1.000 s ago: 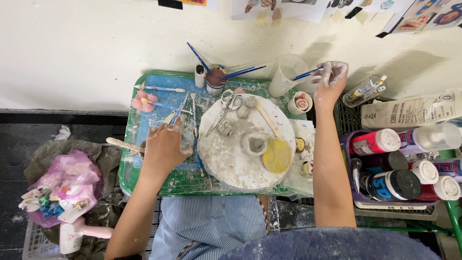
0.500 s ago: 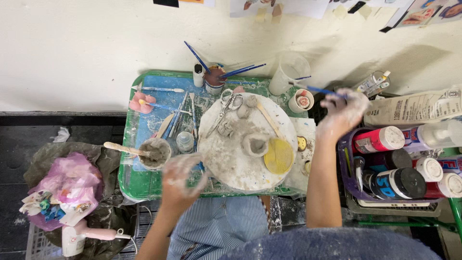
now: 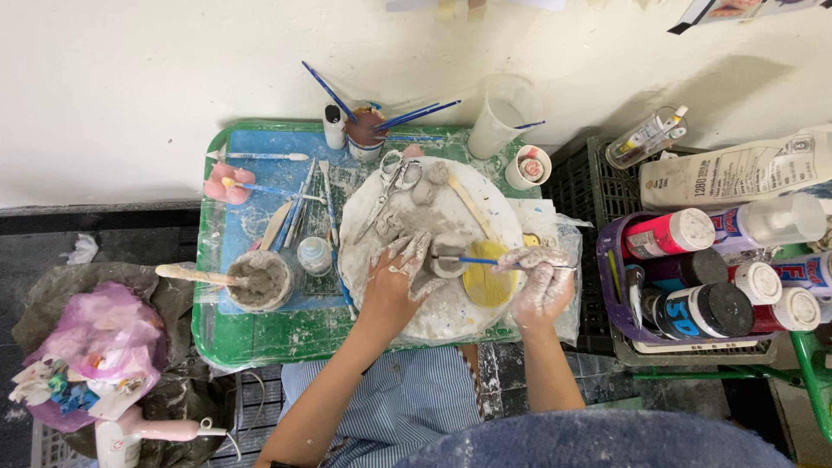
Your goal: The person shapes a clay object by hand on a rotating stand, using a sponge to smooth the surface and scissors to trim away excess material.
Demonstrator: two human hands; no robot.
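Clenched around the thin handle of a blue paintbrush (image 3: 472,259), the right hand (image 3: 542,282) keeps a firm grip, with the bristle end pointing left at a small clay cup (image 3: 448,256). The left hand (image 3: 394,282) lies spread and released, its clay-smeared fingers resting on the round white board (image 3: 416,321) and touching the cup's left side to steady it. The cup sits near the middle of that board, which lies on the green tray (image 3: 260,347) serving as the bench.

By the look of it, the step in hand is brushing or wetting the cup's surface. The next move seems to call for a light, even stroke while the left fingers stop the soft piece from turning or denting.

A yellow sponge (image 3: 487,282) lies just beside the cup, under the brush handle, and could catch it. Scissors (image 3: 390,186) and a wooden stick (image 3: 472,208) lie further up the board, clear of the work. A bowl of grey slip (image 3: 258,282) stands to the left, and paint bottles (image 3: 693,286) fill a basket to the right.
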